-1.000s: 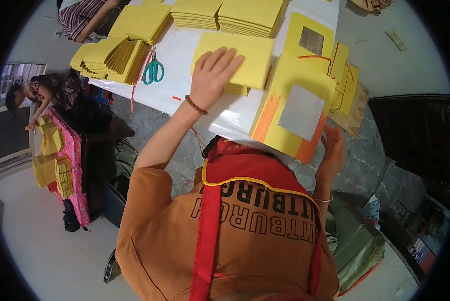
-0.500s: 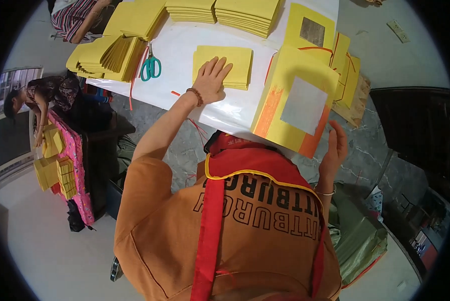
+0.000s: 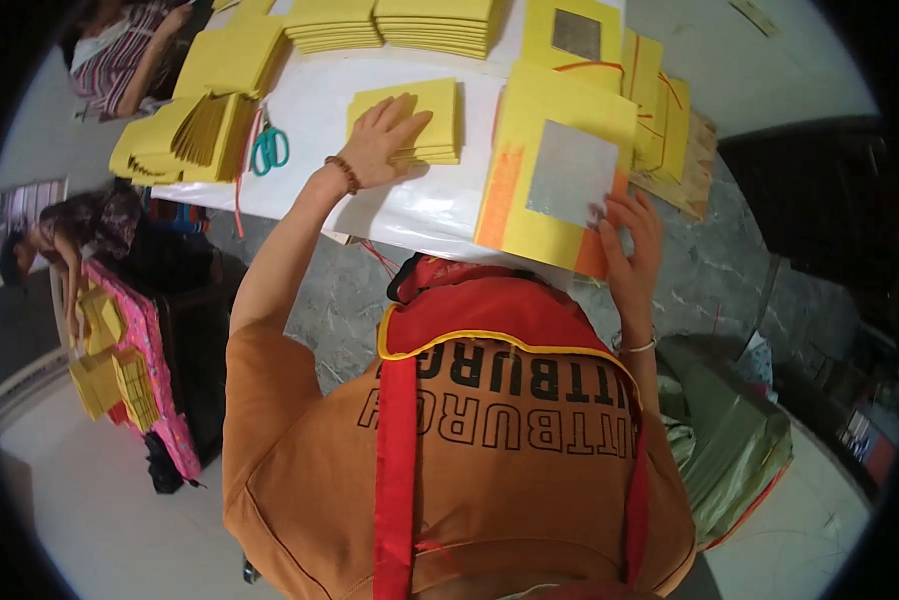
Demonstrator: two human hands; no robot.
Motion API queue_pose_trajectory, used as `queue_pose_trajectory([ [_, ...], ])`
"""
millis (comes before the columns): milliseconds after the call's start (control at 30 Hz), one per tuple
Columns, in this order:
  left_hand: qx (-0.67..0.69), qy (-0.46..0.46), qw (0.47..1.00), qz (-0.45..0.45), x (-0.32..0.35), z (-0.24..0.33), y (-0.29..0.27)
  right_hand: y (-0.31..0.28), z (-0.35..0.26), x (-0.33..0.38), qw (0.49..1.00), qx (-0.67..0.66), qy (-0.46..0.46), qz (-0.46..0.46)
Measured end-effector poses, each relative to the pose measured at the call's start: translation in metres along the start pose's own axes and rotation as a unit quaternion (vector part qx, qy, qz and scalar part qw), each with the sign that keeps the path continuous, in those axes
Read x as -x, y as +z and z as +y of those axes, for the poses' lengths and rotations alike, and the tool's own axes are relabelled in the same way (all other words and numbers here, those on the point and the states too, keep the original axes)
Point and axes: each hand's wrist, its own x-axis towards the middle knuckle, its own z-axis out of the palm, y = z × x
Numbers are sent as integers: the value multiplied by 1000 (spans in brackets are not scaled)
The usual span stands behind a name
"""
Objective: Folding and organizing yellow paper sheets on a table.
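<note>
Both hands at work on yellow paper at a white-covered table [image 3: 419,205].

The left hand [image 3: 384,140] lies flat, fingers spread, on a small stack of yellow square sheets [image 3: 419,118] mid-table, gripping nothing. To the right, the right hand [image 3: 629,235] pinches the near edge of a large yellow sheet with a silver foil square and orange borders [image 3: 554,180]. Teal-handled scissors [image 3: 269,150] lie far left.

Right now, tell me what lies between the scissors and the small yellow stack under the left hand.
In the head view, only bare white table cover lies between the green-handled scissors and the small yellow stack that the left hand presses flat.
</note>
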Motion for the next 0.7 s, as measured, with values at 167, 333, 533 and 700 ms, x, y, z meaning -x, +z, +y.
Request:
queue_pose_trajectory([
  [167, 121, 79, 980, 134, -13, 71, -25, 2, 8, 3, 1000, 16, -4, -23],
  [333, 87, 234, 966, 68, -9, 141, -35, 5, 13, 4, 1000, -18, -1, -16],
  [533, 211, 200, 955, 67, -14, 149, -41, 13, 22, 10, 944, -291, 158, 0],
  [700, 316, 94, 944, 9, -23, 141, -39, 14, 26, 12, 924, -346, 161, 11],
])
